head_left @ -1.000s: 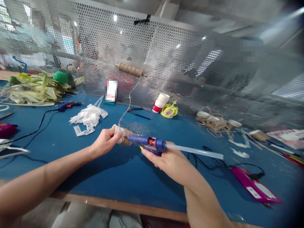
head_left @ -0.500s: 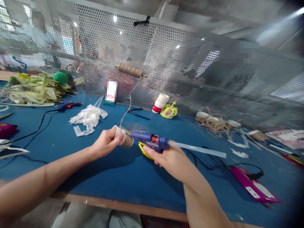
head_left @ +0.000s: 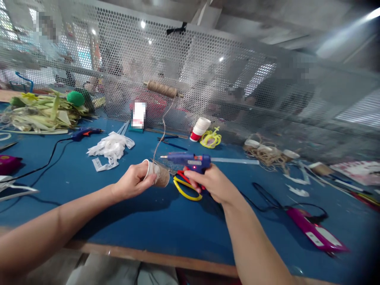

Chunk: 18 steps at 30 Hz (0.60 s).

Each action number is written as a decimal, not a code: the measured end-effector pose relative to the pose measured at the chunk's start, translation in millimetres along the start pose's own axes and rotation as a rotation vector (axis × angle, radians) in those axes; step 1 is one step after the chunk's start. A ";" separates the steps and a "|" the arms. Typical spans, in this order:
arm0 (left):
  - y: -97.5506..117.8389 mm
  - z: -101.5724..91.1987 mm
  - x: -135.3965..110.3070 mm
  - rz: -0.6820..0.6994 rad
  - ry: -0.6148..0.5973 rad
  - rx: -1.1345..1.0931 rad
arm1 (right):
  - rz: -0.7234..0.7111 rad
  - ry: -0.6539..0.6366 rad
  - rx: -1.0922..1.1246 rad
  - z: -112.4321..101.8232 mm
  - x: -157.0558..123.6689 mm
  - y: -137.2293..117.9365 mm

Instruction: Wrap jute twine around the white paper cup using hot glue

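Observation:
My left hand (head_left: 135, 180) is closed round a white paper cup (head_left: 162, 176) tilted on its side, part of it wrapped in brown twine. From the cup a strand of twine (head_left: 164, 126) runs up to a spool (head_left: 162, 88) on the perforated screen. In my right hand (head_left: 212, 180) is a blue hot glue gun (head_left: 185, 159), a clear glue stick (head_left: 234, 160) jutting from its back. The gun's nozzle points left, above the cup and apart from it. Scissors with yellow and red handles (head_left: 187, 194) lie beneath the gun, their blades partly hidden behind the cup.
Crumpled white plastic (head_left: 111, 146) and a second glue gun (head_left: 86, 133) lie at left. Stacked cups (head_left: 200, 128) and a yellow crown-like piece (head_left: 210, 138) stand at the back. A purple power strip (head_left: 317, 231) with black cord lies right. The perforated metal screen (head_left: 118, 51) bounds the table.
The glue gun has lifted away from the cup and turned more level. My left hand and the cup have shifted slightly right and down. More of the scissors shows.

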<state>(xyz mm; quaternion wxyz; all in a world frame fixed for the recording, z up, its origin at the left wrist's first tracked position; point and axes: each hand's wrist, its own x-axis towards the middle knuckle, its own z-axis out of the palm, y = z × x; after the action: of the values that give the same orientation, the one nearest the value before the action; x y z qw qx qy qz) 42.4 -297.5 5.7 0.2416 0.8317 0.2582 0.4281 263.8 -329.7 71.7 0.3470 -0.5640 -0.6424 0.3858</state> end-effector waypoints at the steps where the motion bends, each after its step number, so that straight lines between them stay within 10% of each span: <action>1: -0.2 0.0 -0.1 0.006 0.002 0.004 | -0.005 0.034 0.047 -4.5 9.7 5.9; 5: -0.3 -0.3 -0.4 0.015 -0.010 0.007 | 0.096 0.299 -0.097 -21.9 54.7 36.0; 12: 0.4 -0.2 -1.0 -0.005 -0.026 0.016 | 0.230 0.363 -0.297 -22.4 101.3 80.1; 18: 0.4 1.7 -2.2 0.006 -0.024 -0.008 | -0.004 0.320 -0.434 -5.9 91.1 58.6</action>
<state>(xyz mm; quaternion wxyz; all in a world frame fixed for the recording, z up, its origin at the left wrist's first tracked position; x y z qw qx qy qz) 42.7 -299.5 3.7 0.2468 0.8365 0.2511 0.4198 284.6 -234.8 23.4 0.3158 -0.6779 -0.6480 0.1444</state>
